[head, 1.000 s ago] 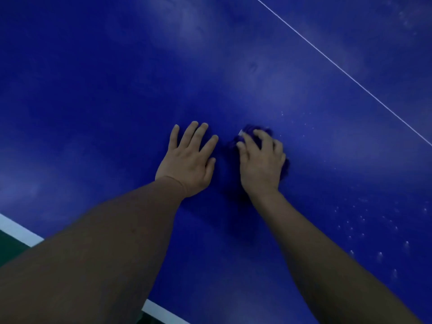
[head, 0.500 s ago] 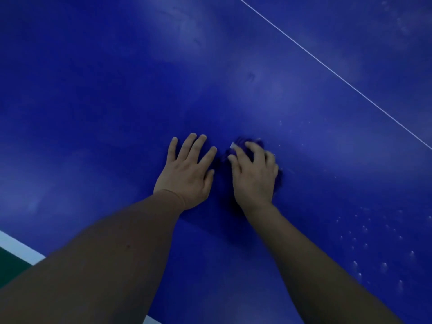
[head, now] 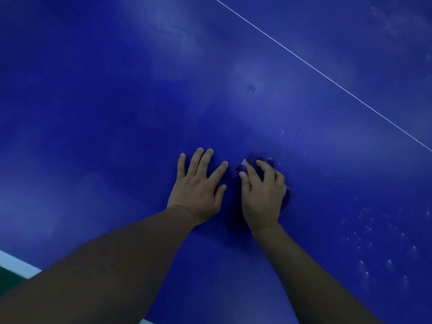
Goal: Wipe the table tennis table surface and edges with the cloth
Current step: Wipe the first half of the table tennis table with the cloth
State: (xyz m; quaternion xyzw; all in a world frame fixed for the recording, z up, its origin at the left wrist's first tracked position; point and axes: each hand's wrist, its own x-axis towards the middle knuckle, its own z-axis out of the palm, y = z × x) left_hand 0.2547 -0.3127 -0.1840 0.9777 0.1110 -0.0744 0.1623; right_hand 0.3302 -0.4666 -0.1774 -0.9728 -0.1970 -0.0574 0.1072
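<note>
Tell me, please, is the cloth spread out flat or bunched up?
Bunched up: the cloth shows only as crumpled folds around the right hand pressing it onto the table.

A table tennis playing space, by what little shows: the view is filled by a blue table tennis table (head: 117,113) with a thin white centre line (head: 327,77), a white edge band (head: 16,261) and green floor (head: 9,280) beyond it.

My right hand (head: 263,195) covers most of the cloth (head: 249,163), so only small dark bits peek out. The table (head: 117,101) runs off every side. My arms get cut off at the bottom.
</note>
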